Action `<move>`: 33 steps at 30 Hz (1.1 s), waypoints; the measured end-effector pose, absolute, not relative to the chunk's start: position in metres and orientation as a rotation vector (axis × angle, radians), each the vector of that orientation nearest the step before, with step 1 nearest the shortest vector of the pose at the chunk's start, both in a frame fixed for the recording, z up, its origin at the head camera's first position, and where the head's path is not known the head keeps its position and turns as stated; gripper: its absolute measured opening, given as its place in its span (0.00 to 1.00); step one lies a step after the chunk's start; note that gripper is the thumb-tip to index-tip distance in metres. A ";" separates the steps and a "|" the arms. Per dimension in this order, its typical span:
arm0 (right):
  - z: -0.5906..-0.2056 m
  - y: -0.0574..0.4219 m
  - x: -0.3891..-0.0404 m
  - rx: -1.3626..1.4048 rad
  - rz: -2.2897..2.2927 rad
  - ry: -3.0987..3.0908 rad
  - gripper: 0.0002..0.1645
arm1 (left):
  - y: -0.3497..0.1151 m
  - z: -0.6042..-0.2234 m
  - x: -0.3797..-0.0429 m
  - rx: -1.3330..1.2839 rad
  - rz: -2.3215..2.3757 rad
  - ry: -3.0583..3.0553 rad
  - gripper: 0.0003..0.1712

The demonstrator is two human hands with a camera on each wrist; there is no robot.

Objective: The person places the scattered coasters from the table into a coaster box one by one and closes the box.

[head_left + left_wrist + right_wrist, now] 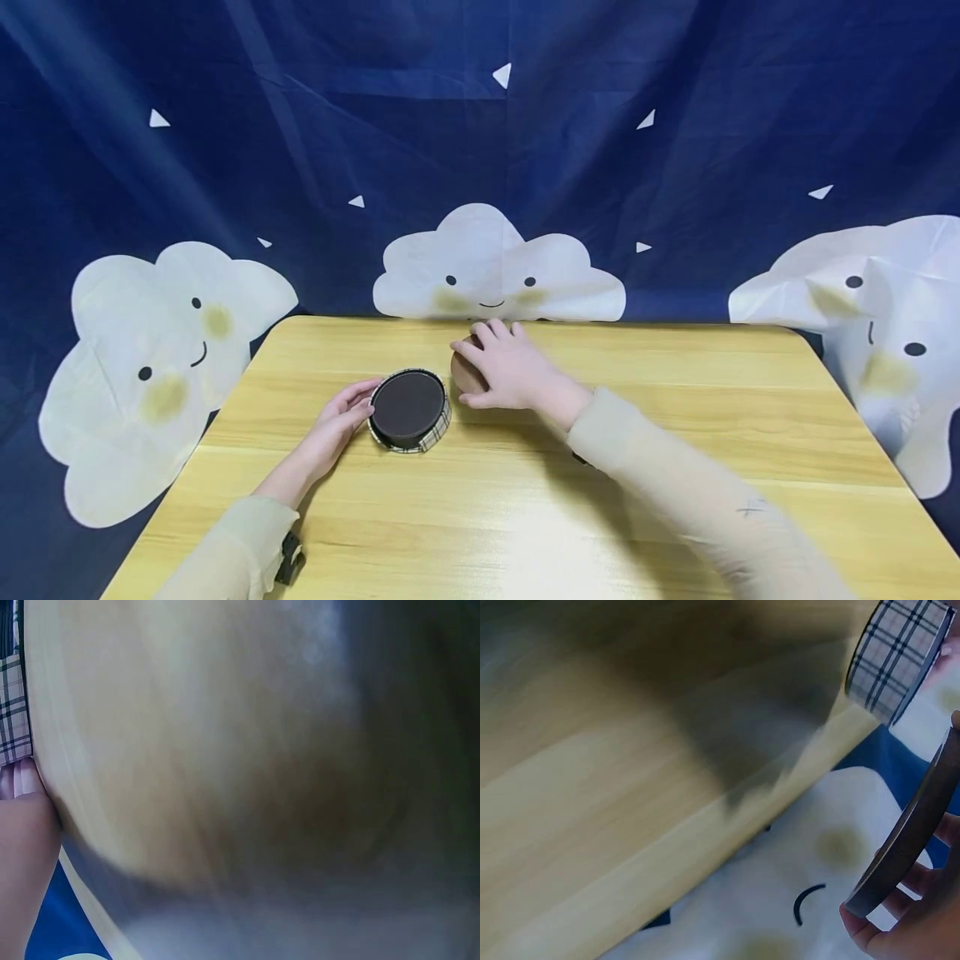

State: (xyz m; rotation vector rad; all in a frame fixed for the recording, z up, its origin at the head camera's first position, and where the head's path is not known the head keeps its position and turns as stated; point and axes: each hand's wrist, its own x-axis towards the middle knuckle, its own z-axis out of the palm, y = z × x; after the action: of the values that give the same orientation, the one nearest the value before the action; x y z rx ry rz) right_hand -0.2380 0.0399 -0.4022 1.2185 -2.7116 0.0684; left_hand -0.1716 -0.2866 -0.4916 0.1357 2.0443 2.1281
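A round holder with plaid sides [437, 429] stands on the table left of centre, a dark brown round coaster [408, 404] filling its top. My left hand [333, 433] grips the holder's left side, thumb at the rim. In the left wrist view, only a strip of the plaid side [13, 712] shows. Just right of the holder, my right hand [517, 371] holds a brown round coaster [467, 377] by its edge, fingers spread around it. The right wrist view shows this coaster [911, 832] edge-on and tilted, apart from the holder.
The light wood table [480, 508] has its far edge close behind the right hand. A dark blue curtain [420, 150] with white smiling clouds [495, 250] hangs behind it. Dark wrist straps [288, 558] show by the sleeves.
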 end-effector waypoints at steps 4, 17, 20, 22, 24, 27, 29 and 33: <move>-0.404 0.026 -0.237 1.233 0.084 -2.714 0.50 | -0.287 -0.492 -0.172 0.131 2.132 2.043 0.34; -0.410 -0.019 -0.233 1.286 0.062 -2.768 0.50 | -0.289 -0.491 -0.172 0.134 2.109 2.045 0.34; -0.413 -0.028 -0.233 1.289 0.039 -2.774 0.50 | -0.289 -0.491 -0.173 0.133 2.107 2.042 0.34; -0.414 -0.033 -0.233 1.290 0.019 -2.779 0.50 | -0.288 -0.491 -0.173 0.138 2.111 2.039 0.34; -0.415 -0.038 -0.232 1.295 0.005 -2.779 0.50 | -0.288 -0.492 -0.174 0.147 2.115 2.034 0.34; -0.418 -0.045 -0.231 1.305 -0.018 -2.782 0.50 | -0.288 -0.492 -0.174 0.157 2.116 2.032 0.34; -0.419 -0.049 -0.229 1.311 -0.035 -2.789 0.51 | -0.288 -0.493 -0.174 0.170 2.119 2.030 0.34; -0.421 -0.057 -0.226 1.322 -0.067 -2.799 0.51 | -0.289 -0.492 -0.173 0.169 2.132 2.030 0.33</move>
State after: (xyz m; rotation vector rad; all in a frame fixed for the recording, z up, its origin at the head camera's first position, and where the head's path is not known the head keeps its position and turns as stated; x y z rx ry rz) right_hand -0.2263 -0.0567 -0.4206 1.3223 -2.7992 -0.0674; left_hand -0.1733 -0.2886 -0.4922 0.1693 2.0295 2.1315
